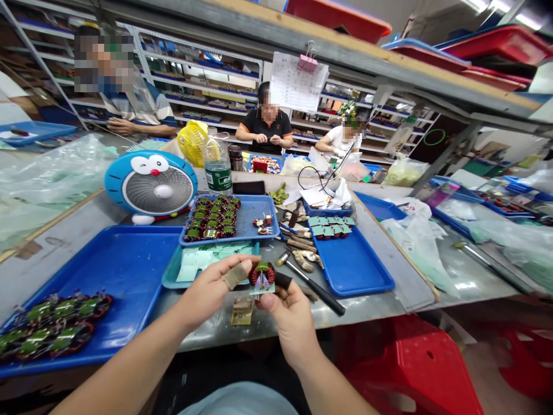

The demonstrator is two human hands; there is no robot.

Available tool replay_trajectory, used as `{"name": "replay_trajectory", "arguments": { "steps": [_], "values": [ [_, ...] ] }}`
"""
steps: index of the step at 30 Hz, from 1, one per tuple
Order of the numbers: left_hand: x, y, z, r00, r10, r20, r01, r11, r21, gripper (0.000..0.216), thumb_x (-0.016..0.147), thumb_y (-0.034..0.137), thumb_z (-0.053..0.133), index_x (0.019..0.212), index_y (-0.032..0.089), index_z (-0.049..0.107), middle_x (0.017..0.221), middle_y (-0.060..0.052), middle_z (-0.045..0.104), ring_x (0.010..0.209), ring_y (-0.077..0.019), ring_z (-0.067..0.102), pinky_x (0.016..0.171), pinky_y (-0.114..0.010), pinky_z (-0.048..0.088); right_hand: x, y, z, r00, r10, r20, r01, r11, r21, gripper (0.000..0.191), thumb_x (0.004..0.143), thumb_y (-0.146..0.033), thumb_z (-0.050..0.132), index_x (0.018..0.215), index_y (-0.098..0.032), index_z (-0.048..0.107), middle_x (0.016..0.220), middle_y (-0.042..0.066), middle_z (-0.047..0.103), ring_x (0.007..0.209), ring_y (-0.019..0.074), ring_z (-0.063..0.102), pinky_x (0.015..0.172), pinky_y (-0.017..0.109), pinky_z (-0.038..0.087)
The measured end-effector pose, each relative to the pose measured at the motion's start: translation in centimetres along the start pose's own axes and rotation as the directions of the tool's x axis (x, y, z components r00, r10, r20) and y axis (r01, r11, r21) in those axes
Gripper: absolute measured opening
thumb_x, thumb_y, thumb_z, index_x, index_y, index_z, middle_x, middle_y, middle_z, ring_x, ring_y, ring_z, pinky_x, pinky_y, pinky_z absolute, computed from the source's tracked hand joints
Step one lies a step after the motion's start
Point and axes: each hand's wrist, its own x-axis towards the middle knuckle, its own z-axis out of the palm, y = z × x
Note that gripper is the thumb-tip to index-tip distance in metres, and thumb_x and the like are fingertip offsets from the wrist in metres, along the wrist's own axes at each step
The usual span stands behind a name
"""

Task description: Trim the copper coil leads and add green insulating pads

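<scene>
- The grey worktop [401, 271] fills the view from 9 to 3 o'clock; other people sit at its far side around 12 o'clock.
- A large blue tray [125, 265] lies at 8 o'clock of the hands, with a cluster of wound coils [56, 325] in its near-left corner.
- A blue-and-white fan [151, 187] with a cartoon cat face stands at 10 o'clock. No brand name on it can be read.
- A second blue tray [352, 268] sits at 2 o'clock, with a row of green plates [330, 227] along its far edge.
- A third blue tray [250, 222] at 12 o'clock holds rows of red-and-green coils in its left half.
- A teal tray [170, 276] of pale green slips lies just beyond the left hand.
- A printed sheet [298, 80] hangs from a pink clip [307, 62] at 12 o'clock; its writing is too small to read.
- The left hand [211, 291] reaches in from 8 o'clock, its taped fingers [235, 276] clenched on the left side of the held coil.
- The right hand [289, 320] comes up from 5 o'clock, its fingers [270, 301] gripping the part from below.
- A bottle [218, 170] with a green label stands at 11 o'clock. The label text is unreadable.
- A hammer [309, 280] lies at 3 o'clock of the hands.
- The held coil [261, 274], red wire on a green core, is pinched between both hands above the near edge of the worktop, upright on a pale green base.
</scene>
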Motion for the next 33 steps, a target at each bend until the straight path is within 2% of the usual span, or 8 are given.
{"name": "replay_trajectory", "arguments": {
  "steps": [3,5,8,15,24,28,30,33],
  "values": [
    [-0.3,-0.1,-0.9,0.995,0.04,0.086,-0.045,0.997,0.062,0.06,0.093,0.048,0.07,0.146,0.024,0.057,0.143,-0.013,0.067,0.13,-0.0331,0.064,0.108,-0.047,0.054,0.1,0.4,-0.1,0.999,0.008,-0.034,-0.007,0.999,0.042,0.052,0.077,-0.041,0.091,0.118,-0.018,0.068,0.106,0.007,0.079,0.093,0.0205,0.075,0.083,0.032,0.061],
    [-0.6,-0.3,-1.1,0.985,0.115,0.133,-0.144,0.961,0.238,0.073,0.089,0.042,0.077,0.154,0.027,0.048,0.151,-0.013,0.06,0.136,-0.0327,0.06,0.111,-0.046,0.052,0.0,0.8,-0.1,0.999,0.023,-0.041,-0.021,0.998,0.065,0.049,0.079,-0.041,0.091,0.116,-0.018,0.069,0.102,0.006,0.079,0.087,0.018,0.074,0.079,0.029,0.06],
    [-0.7,-0.9,-0.1,0.953,0.286,0.101,-0.298,0.823,0.483,0.069,0.084,0.032,0.079,0.148,0.025,0.054,0.148,-0.012,0.064,0.133,-0.0313,0.063,0.112,-0.045,0.051,-0.2,1.2,0.3,0.999,0.045,-0.015,-0.043,0.995,0.086,0.05,0.078,-0.041,0.092,0.115,-0.018,0.069,0.101,0.006,0.079,0.086,0.0182,0.074,0.08,0.029,0.059],
    [0.2,-2.0,2.0,0.9,0.434,0.019,-0.37,0.743,0.558,0.046,0.078,0.022,0.066,0.123,0.018,0.068,0.122,-0.011,0.077,0.112,-0.0273,0.073,0.102,-0.04,0.056,-0.4,2.0,0.5,0.997,0.071,0.019,-0.073,0.993,0.094,0.05,0.078,-0.042,0.091,0.116,-0.02,0.069,0.099,0.004,0.078,0.085,0.018,0.073,0.077,0.027,0.059],
    [1.0,-3.2,2.1,0.869,0.495,0.013,-0.406,0.697,0.592,0.052,0.08,0.019,0.069,0.132,0.025,0.065,0.126,-0.01,0.075,0.112,-0.0307,0.073,0.099,-0.042,0.058,-0.1,1.1,1.6,1.0,0.02,0.013,-0.022,0.978,0.207,0.057,0.076,-0.037,0.091,0.125,-0.023,0.065,0.113,0.005,0.077,0.101,0.0225,0.073,0.093,0.036,0.057],
    [1.6,-5.4,2.0,0.906,0.423,0.035,-0.357,0.715,0.601,0.075,0.086,0.044,0.077,0.153,0.035,0.045,0.148,-0.007,0.064,0.127,-0.0336,0.068,0.102,-0.042,0.061,1.8,-2.2,-4.2,0.973,-0.103,-0.206,0.057,0.975,-0.216,0.062,0.076,-0.051,0.086,0.125,-0.018,0.067,0.111,0.011,0.078,0.093,0.0272,0.076,0.075,0.038,0.061],
    [1.7,-6.6,1.5,0.929,0.369,0.033,-0.301,0.702,0.645,0.064,0.09,0.049,0.071,0.149,0.039,0.048,0.148,-0.005,0.064,0.128,-0.0357,0.067,0.1,-0.049,0.062,3.0,-4.9,-9.3,0.906,-0.238,-0.351,0.096,0.921,-0.376,0.061,0.08,-0.05,0.083,0.128,-0.017,0.064,0.104,0.009,0.078,0.083,0.0241,0.075,0.068,0.035,0.059],
    [2.1,-8.3,0.6,0.932,0.363,0.01,-0.289,0.723,0.627,0.049,0.092,0.044,0.07,0.139,0.042,0.058,0.143,-0.002,0.068,0.126,-0.0363,0.068,0.098,-0.051,0.063,6.1,-9.2,-17.0,0.744,-0.456,-0.488,0.11,0.804,-0.584,0.045,0.091,-0.042,0.076,0.123,-0.014,0.064,0.098,0.006,0.073,0.085,0.0197,0.072,0.07,0.031,0.057]
  ]
}}
